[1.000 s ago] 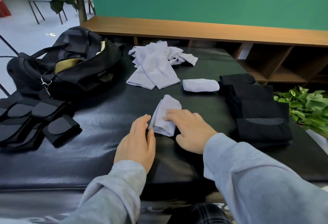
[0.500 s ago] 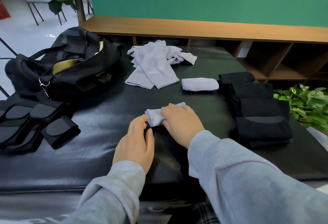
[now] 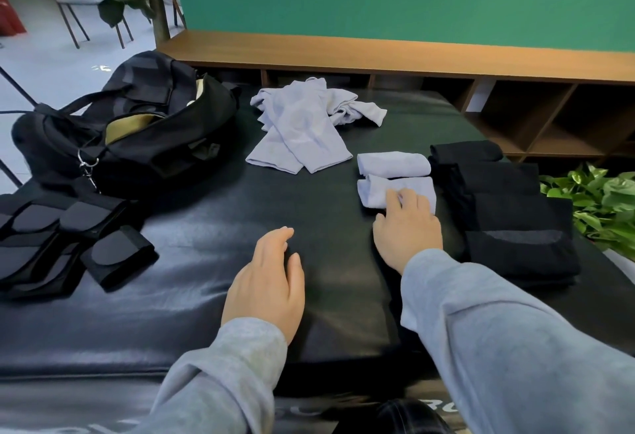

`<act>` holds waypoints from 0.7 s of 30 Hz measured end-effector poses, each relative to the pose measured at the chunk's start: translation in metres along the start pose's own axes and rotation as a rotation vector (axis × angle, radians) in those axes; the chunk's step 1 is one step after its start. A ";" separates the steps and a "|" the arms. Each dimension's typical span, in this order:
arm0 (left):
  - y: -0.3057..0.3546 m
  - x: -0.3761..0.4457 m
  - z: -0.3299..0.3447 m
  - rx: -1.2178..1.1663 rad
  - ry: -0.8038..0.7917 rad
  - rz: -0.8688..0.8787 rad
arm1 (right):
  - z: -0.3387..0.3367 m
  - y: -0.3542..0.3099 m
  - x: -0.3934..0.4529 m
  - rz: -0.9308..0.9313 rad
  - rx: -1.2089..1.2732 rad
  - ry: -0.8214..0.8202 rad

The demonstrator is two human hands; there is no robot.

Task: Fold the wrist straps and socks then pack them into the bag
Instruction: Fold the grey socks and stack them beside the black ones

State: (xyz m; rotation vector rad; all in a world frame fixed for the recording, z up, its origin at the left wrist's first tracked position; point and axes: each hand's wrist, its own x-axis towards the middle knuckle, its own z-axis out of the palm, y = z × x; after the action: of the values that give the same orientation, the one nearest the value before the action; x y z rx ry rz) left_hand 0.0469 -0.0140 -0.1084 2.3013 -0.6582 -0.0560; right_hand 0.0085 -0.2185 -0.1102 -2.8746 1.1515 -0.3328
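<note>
We set the folded sock (image 3: 395, 192) beside another sock (image 3: 393, 164), at 2 o'clock, keeping finished pairs together; right hand (image 3: 407, 227) rests flat-fingered on it, left hand (image 3: 266, 279) relaxed, holding nothing.

We read no whole word anywhere (only cut-off pale letters on the black padded mat's front edge (image 3: 443, 408)).

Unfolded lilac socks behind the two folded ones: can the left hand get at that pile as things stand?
Probably yes. The left hand lies flat and empty on the mat, and bare mat runs from it to the unfolded lilac socks. The right hand rests on a folded sock, off to the side.
</note>
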 end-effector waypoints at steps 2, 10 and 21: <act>0.001 0.001 0.000 0.030 -0.003 0.021 | 0.005 -0.003 0.001 0.076 0.062 -0.085; -0.002 0.008 0.005 0.198 -0.006 0.079 | 0.002 -0.038 -0.031 -0.056 0.126 -0.011; -0.005 0.025 0.015 0.571 -0.183 0.158 | 0.002 -0.052 -0.045 0.026 0.229 -0.103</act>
State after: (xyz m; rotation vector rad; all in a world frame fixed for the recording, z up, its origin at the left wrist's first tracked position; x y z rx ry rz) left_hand 0.0676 -0.0322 -0.1194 2.7986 -1.0566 -0.0032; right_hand 0.0123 -0.1502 -0.1154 -2.6437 1.0581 -0.2914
